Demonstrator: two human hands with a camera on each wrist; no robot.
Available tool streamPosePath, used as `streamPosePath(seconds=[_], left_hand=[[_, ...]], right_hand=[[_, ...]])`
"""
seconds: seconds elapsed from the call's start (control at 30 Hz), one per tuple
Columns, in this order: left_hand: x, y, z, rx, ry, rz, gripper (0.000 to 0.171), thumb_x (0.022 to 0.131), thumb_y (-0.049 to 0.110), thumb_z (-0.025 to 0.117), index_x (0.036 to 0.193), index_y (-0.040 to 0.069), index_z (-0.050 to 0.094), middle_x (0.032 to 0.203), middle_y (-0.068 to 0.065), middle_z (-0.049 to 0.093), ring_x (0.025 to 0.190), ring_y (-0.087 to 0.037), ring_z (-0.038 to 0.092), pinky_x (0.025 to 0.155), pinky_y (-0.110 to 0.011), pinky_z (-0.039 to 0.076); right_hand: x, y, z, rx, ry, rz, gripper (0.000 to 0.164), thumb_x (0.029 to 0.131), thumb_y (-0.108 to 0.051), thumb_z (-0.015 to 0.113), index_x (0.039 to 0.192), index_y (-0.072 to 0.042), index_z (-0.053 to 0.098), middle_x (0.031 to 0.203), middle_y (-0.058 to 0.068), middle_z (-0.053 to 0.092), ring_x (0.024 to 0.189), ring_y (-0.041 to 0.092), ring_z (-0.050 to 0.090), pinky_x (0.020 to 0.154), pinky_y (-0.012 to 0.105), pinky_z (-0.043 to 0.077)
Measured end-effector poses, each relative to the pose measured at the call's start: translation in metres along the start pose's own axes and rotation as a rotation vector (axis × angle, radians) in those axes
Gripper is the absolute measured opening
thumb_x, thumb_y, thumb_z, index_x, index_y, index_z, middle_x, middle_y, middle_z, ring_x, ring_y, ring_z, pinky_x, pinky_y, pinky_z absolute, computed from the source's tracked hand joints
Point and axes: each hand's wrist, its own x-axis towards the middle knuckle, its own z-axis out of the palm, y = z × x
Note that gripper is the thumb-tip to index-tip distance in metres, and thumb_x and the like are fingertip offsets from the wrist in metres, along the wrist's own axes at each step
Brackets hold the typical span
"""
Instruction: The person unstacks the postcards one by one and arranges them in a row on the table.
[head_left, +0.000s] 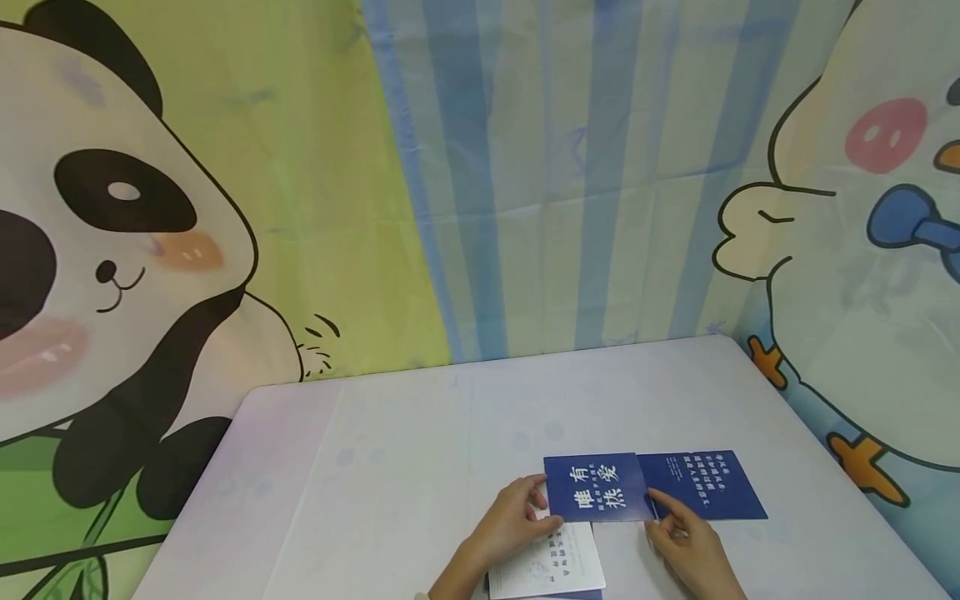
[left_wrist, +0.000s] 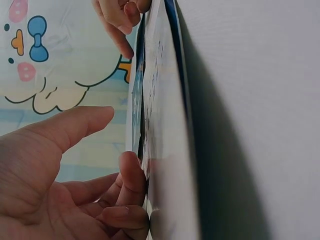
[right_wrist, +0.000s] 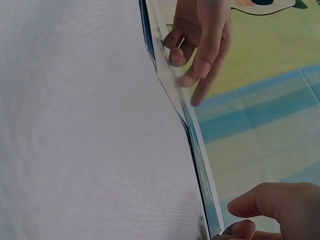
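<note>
A dark blue card point(head_left: 592, 483) with large white characters lies on the white table. My left hand point(head_left: 510, 517) is at its left edge, fingertips touching near the edge and thumb point(left_wrist: 90, 122) raised apart from them. At the card's lower right corner is my right hand point(head_left: 690, 550), its index finger by the edge and its thumb point(right_wrist: 252, 202) apart from the fingers. A second blue card point(head_left: 708, 487) with smaller white writing lies to the right, meeting the first. Below my left hand lies a white printed sheet point(head_left: 577, 567), partly covered, with a blue edge showing under it.
The white table point(head_left: 390, 467) stretches out beyond the cards to its back edge. Behind it hangs a striped curtain point(head_left: 540, 167). A panda picture point(head_left: 225, 350) covers the left side, and a white bird picture point(head_left: 847, 317) the right.
</note>
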Motion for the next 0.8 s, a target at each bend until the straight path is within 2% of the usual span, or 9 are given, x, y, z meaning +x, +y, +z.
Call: streamPosePath(seconds=[0.33,0.5,0.6,0.7,0.73,0.8], left_hand=[[-0.01,-0.001,-0.004,0.044,0.042,-0.005,0.062,0.082,0.025,0.078,0.134,0.002,0.054,0.089,0.009,0.055,0.068,-0.002,0.047,0.062,-0.019,0.04],[-0.014,-0.002,-0.005,0.061,0.061,0.031,0.056,0.082,0.025,0.078,0.129,0.004,0.058,0.088,0.011,0.054,0.068,0.0,0.046,0.062,-0.019,0.041],[-0.019,-0.002,-0.006,0.083,0.075,0.053,0.054,0.082,0.026,0.077,0.128,0.004,0.059,0.088,0.012,0.054,0.067,0.001,0.046,0.061,-0.018,0.04],[-0.026,0.002,-0.007,0.111,0.084,0.054,0.052,0.082,0.026,0.077,0.127,0.005,0.06,0.09,0.012,0.054,0.067,0.002,0.045,0.06,-0.018,0.039],[-0.029,0.003,-0.008,0.12,0.087,0.053,0.052,0.082,0.027,0.077,0.127,0.006,0.06,0.09,0.012,0.054,0.067,0.002,0.045,0.059,-0.018,0.039],[-0.034,0.007,-0.009,0.137,0.092,0.046,0.052,0.083,0.027,0.077,0.127,0.007,0.06,0.09,0.012,0.053,0.067,0.002,0.044,0.058,-0.018,0.037]], right_hand=[[-0.002,-0.001,0.001,0.019,0.005,-0.024,0.049,0.09,-0.01,0.064,0.135,0.003,0.051,0.079,0.003,0.051,0.056,0.009,0.047,0.053,0.021,0.039],[-0.004,-0.002,0.003,0.075,-0.013,-0.024,0.044,0.091,-0.009,0.064,0.133,0.001,0.055,0.081,0.004,0.051,0.054,0.008,0.046,0.054,0.02,0.041],[-0.005,-0.002,0.007,0.065,-0.021,-0.023,0.037,0.091,-0.008,0.063,0.127,0.0,0.06,0.083,0.004,0.052,0.066,0.012,0.053,0.059,0.021,0.046],[-0.007,-0.003,0.009,0.034,-0.024,-0.021,0.029,0.09,-0.007,0.062,0.118,-0.003,0.067,0.092,0.008,0.06,0.085,0.019,0.056,0.066,0.023,0.048],[-0.007,-0.004,0.01,0.032,-0.03,-0.023,0.027,0.09,-0.007,0.062,0.115,-0.003,0.068,0.095,0.009,0.062,0.088,0.019,0.055,0.067,0.023,0.048],[-0.01,-0.006,0.012,0.069,-0.046,-0.004,0.024,0.089,-0.007,0.062,0.112,-0.004,0.07,0.102,0.01,0.063,0.078,0.016,0.055,0.063,0.022,0.047]])
